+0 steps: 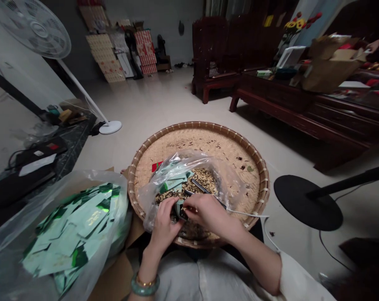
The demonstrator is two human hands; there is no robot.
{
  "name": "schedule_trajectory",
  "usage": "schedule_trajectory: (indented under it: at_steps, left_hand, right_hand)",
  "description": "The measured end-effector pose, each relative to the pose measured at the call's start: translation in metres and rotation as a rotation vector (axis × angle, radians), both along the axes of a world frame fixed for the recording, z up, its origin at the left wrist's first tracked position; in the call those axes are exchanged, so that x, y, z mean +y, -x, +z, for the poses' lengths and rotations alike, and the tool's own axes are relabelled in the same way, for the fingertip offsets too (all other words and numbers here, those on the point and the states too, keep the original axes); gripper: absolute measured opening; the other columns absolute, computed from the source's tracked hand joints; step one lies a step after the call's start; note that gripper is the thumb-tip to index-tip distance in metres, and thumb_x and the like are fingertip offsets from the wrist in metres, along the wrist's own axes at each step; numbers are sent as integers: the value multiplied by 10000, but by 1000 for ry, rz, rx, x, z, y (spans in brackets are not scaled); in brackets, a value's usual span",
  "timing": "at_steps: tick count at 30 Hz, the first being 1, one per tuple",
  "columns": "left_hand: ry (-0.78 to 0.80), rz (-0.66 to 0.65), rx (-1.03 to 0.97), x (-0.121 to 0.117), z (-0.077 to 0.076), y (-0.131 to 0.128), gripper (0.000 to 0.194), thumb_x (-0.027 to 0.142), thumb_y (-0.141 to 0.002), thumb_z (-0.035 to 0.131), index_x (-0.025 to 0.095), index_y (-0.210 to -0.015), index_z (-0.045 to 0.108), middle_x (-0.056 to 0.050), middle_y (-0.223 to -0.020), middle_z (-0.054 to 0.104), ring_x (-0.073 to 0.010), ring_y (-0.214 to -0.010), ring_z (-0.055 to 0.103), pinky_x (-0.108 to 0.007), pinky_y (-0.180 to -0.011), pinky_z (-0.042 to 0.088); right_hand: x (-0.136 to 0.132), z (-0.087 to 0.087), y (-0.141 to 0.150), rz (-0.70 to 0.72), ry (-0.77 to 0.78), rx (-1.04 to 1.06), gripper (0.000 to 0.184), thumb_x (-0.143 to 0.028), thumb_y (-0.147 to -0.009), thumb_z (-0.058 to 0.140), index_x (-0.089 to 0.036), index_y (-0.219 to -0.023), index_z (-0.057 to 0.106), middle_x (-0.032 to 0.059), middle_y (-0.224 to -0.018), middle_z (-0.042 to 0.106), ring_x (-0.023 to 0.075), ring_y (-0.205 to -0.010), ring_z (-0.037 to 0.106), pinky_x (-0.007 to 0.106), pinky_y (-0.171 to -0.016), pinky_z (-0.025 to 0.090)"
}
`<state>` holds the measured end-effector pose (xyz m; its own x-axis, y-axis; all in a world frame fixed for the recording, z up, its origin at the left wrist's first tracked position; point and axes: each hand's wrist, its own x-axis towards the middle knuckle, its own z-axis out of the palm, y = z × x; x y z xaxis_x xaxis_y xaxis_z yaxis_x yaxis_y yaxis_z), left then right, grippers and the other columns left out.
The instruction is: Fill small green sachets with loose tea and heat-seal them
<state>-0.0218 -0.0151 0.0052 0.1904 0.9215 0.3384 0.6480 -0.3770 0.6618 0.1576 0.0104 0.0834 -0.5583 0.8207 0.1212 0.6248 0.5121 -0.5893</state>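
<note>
Left hand (163, 220), woven tray (183, 136), pale floor (167, 97)

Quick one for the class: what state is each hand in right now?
Left hand: closed, holding a small green packet.
Right hand: curled at the packet's mouth; whether it grips anything cannot be told.

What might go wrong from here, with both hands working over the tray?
The small packet in the left hand could tip, spilling whatever is inside. The white cord crosses the woven tray's rim near the right hand and might snag. The clear bag's loose edge could fold over the dried pieces.
</note>
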Motion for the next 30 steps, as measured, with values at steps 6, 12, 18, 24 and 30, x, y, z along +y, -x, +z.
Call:
schedule_trajectory:
  at_steps: [6,12,18,24,30]
  left_hand:
    - [-76,49,-35,-2,-4,3,493,118,-727,594,215,-1199,487,-95,-1169,591,-253,-1104,561,-444,-927,486]
    - [-137,116,-14,-2,-2,3,471,179,-744,645,206,-1189,494,-93,-1151,606,-255,-1092,558,-464,-961,453]
    - [-153,177,-20,-3,2,-3,416,212,-733,644,186,-1133,534,-92,-1075,616,-259,-1031,572,-460,-919,467]
    - [-13,153,-78,-2,0,-5,438,204,-733,646,195,-1156,532,-80,-1062,637,-241,-1010,617,-410,-885,502]
    - [42,164,-160,-2,-3,-8,495,238,-756,647,195,-1217,473,-99,-1182,638,-240,-1097,611,-411,-948,488]
  right_hand:
    - [-8,7,-13,-64,14,299,123,-114,-820,583,-177,-867,677,26,-800,691,132,-720,633,220,-667,474]
    - [-13,7,-20,-79,-14,289,254,-113,-842,545,-202,-1064,630,66,-1002,631,164,-886,618,297,-777,511]
    - [-20,1,-9,49,-36,176,285,-225,-869,570,-219,-1152,595,82,-1097,568,181,-948,586,325,-814,508]
    - [-17,-6,-2,15,1,216,97,-136,-862,555,-160,-873,648,57,-889,617,151,-813,601,261,-738,502]
    - [24,-31,-43,-332,-40,264,195,-138,-889,496,-159,-1006,651,85,-984,671,178,-919,621,318,-841,488]
